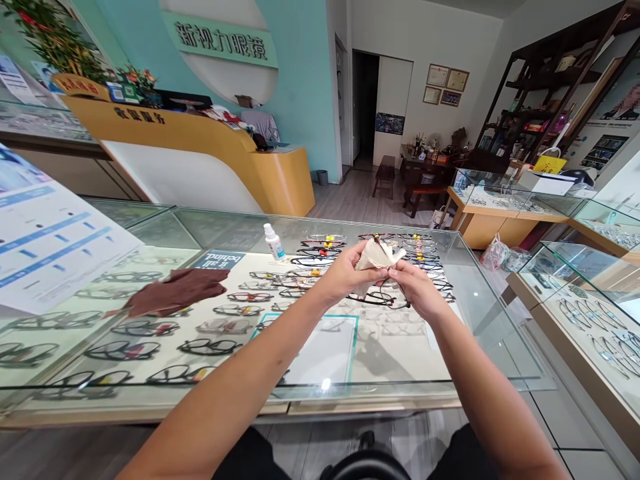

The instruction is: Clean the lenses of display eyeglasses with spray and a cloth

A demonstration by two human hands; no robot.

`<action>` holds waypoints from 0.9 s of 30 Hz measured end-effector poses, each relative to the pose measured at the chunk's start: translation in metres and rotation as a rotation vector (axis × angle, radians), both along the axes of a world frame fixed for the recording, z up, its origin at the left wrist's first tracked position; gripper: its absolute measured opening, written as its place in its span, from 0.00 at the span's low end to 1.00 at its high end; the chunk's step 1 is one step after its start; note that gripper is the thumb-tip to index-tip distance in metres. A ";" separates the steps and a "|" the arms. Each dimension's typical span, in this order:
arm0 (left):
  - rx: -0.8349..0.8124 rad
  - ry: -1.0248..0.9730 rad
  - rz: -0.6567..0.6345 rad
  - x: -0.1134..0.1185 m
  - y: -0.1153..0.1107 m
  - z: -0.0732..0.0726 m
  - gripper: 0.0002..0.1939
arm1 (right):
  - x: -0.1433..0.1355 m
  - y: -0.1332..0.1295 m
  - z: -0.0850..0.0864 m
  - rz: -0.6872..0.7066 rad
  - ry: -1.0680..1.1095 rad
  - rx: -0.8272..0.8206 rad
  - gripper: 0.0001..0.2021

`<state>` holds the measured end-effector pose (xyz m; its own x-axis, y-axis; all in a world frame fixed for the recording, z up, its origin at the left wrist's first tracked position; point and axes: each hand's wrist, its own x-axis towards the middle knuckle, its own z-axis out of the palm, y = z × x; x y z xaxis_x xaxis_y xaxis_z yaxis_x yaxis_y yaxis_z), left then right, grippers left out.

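Observation:
Above the glass counter, my left hand is closed around a crumpled beige cloth. Close beside it, my right hand pinches a dark-framed pair of eyeglasses, its fingertips meeting the cloth. Part of the frame is hidden behind the cloth and fingers. A small white bottle stands upright on the glass, left of my hands. Farther left lies a rumpled brown cloth.
Rows of eyeglasses lie inside the glass display case under my arms. A printed sheet rises at the left. Another display case stands to the right, and a reception desk beyond the counter.

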<state>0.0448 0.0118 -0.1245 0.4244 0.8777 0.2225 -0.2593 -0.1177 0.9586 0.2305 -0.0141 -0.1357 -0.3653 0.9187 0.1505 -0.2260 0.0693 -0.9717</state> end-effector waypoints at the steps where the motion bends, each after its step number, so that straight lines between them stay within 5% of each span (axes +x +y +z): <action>1: 0.001 -0.002 0.001 0.001 0.000 0.000 0.30 | 0.000 0.000 -0.001 -0.002 -0.013 -0.001 0.16; 12: -0.015 -0.075 0.048 0.009 -0.005 0.004 0.30 | -0.005 -0.002 -0.001 0.054 -0.012 0.020 0.19; 22: -0.082 -0.138 0.105 0.005 0.004 -0.007 0.32 | -0.005 -0.002 0.000 0.020 -0.051 0.014 0.21; 27: -0.279 -0.303 0.162 0.000 0.020 -0.013 0.20 | -0.003 -0.003 0.007 -0.059 0.036 0.040 0.23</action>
